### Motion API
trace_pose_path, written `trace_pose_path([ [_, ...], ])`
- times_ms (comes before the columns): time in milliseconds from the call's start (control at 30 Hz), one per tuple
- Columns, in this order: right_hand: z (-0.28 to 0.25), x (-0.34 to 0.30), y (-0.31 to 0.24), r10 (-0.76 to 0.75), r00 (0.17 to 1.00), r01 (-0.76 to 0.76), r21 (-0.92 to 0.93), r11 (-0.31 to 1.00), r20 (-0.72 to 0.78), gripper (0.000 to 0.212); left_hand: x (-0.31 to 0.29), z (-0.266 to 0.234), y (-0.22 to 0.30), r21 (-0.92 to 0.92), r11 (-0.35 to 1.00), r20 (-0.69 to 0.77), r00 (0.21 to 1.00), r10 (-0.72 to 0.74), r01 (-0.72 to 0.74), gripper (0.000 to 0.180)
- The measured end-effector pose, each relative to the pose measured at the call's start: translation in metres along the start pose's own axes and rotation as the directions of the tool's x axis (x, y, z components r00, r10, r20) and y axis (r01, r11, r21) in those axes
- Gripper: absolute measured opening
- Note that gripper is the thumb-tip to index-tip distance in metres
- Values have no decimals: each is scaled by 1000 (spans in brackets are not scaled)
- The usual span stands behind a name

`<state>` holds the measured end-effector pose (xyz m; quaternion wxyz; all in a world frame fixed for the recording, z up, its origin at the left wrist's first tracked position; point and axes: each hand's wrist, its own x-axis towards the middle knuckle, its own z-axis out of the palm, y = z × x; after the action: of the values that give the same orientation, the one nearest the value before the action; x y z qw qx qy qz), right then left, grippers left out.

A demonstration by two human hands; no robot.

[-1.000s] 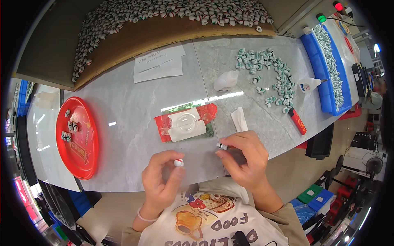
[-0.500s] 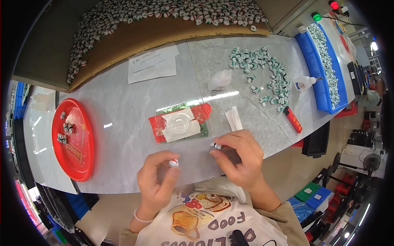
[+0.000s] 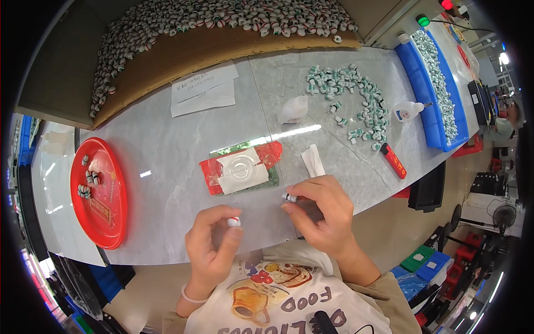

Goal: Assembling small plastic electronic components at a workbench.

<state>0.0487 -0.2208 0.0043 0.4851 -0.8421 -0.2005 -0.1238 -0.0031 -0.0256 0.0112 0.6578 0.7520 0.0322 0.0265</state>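
**Two small parts pinched over the table edge: where the hold could fail**

Two hands work close to the body, each closed on a tiny piece. The left hand pinches a small white bead-like cap with a red spot between thumb and forefinger, the other fingers curled under. The right hand has its fingertips pressed together around a small white and dark piece, which pokes out just past the thumb (how much of it lies inside the fist cannot be told).

Both pieces sit at or just short of the grey table's near edge. A slip of either pinch would likely send a round part rolling off toward the floor, since so little of each is gripped.

Just beyond the fingertips lies a red packet with a white card on top, and a folded white strip beside it; a reach forward could nudge these.

Farther out, beyond the right fingers, a loose heap of green and white pieces, a red pen-like tool and a small glue bottle rest unguarded; a sweeping sleeve might scatter them. Well off past the left fingers stands a red tray with a few parts.
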Motion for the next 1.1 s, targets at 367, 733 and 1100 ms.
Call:
trace_pose_path([
  [367,-1,0,-1,-3,999,3,-5,1000,32,28,0,0,0,8,1000,-18,1000,10,-10,21],
  [733,0,1,-1,-30,999,31,-27,999,17,29,-2,-1,0,16,1000,-26,1000,13,-12,21],
  [1100,-1,2,-1,-26,1000,27,-26,999,16,29,0,1,-2,27,999,-27,999,34,-33,22],
])
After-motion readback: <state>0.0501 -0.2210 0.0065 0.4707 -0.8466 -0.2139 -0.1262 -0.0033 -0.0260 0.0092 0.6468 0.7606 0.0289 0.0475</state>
